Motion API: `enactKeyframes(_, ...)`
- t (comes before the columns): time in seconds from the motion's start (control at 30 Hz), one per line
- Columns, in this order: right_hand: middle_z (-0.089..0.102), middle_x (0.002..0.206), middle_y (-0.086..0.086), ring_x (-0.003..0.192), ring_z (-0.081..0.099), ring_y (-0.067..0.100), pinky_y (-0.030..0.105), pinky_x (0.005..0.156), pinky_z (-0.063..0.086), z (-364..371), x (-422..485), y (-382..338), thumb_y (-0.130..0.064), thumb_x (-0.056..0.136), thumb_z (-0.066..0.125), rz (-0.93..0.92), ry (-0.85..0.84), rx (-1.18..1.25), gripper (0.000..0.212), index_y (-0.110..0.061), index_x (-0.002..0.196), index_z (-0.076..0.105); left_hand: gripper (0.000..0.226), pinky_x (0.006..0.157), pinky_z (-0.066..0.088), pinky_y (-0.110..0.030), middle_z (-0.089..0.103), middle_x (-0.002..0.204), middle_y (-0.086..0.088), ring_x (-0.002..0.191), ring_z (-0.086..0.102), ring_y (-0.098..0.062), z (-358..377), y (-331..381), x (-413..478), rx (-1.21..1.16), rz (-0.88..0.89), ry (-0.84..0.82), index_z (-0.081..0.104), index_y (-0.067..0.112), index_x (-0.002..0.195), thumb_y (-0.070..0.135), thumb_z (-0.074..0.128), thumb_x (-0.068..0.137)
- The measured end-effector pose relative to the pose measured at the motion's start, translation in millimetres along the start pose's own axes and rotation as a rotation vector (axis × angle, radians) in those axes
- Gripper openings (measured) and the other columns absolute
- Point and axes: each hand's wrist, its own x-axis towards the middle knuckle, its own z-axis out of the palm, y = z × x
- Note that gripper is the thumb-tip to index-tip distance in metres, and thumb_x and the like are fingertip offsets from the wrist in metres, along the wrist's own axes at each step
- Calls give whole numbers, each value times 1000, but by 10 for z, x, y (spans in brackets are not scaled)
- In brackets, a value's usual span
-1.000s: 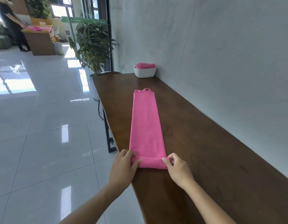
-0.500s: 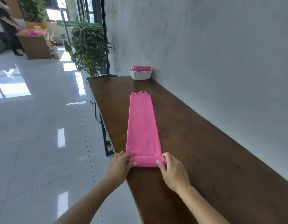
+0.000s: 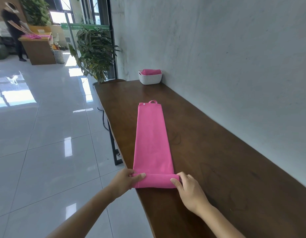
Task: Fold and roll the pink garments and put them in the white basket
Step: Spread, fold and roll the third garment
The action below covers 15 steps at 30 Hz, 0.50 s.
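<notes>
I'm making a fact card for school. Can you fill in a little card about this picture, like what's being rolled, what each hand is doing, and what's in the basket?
Item: pink garment, folded into a long strip, flat on the wooden table
Rolled part: only the near end
Left side: left hand grips the roll's left end
Right side: right hand grips the roll's right end
Basket: white basket, far end of the table, by the wall
In basket: a rolled pink piece shows
</notes>
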Motion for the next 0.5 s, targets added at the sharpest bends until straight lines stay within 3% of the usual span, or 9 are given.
enactKeyframes(0.1,58,110,-8,94,56,6,18,69,45,-29,74,-49,-71,96,22,45,-38,-24,62,-25,124,54,48,80,56,-29,62,99,7,89,61,-12,81,37,-71,331,75,249,66,25,103,70,55,90)
enactKeyframes(0.2,63,106,-6,84,58,5,17,59,38,-89,186,-123,-68,98,22,89,-106,-22,65,-19,123,58,34,87,53,-27,53,109,11,100,53,-10,117,-17,-94,391,237,414,62,30,106,61,56,94)
enactKeyframes(0.3,62,90,-6,73,56,5,18,55,37,-150,285,-186,-65,101,20,108,-147,-49,63,-17,106,60,22,89,53,-29,59,111,14,102,52,-7,124,-100,-97,448,473,437,67,29,108,44,52,102)
enactKeyframes(0.4,62,79,-4,69,59,9,23,52,37,-174,372,-222,-66,100,19,137,-138,-79,63,-19,85,58,33,90,56,-30,66,111,12,105,56,-10,134,-150,-100,538,634,471,72,26,114,43,47,101)
enactKeyframes(0.5,62,79,-6,68,59,8,22,50,37,-145,398,-250,-68,99,19,183,-55,-136,63,-19,88,58,42,92,55,-29,66,120,9,111,58,-12,159,-205,-73,584,646,437,67,21,127,46,66,93)
